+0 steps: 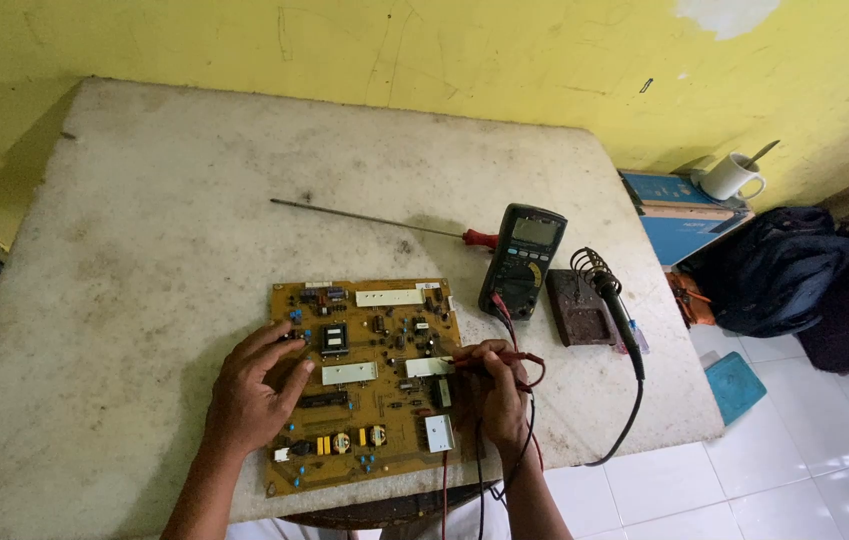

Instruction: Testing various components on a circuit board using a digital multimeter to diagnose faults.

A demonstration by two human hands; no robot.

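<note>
Our hands on a bare circuit board at the near edge of the table, probes down.

Our right hand (500,392) is closed around the red test probes (489,357), tips on the yellow circuit board (369,385); our left hand (249,392) lies loosely spread, palm down, on the board's left part, grasping nothing. We judge the board light, stiff and fragile, best taken by its bare edges, never by the components. Just beyond it stands the multimeter (522,260), the soldering iron (612,300) on its stand to the right, a long screwdriver (384,224) farther off. We cannot tell which contact the tips touch; the leads drop below the table (144,200) edge, out of sight.
</note>
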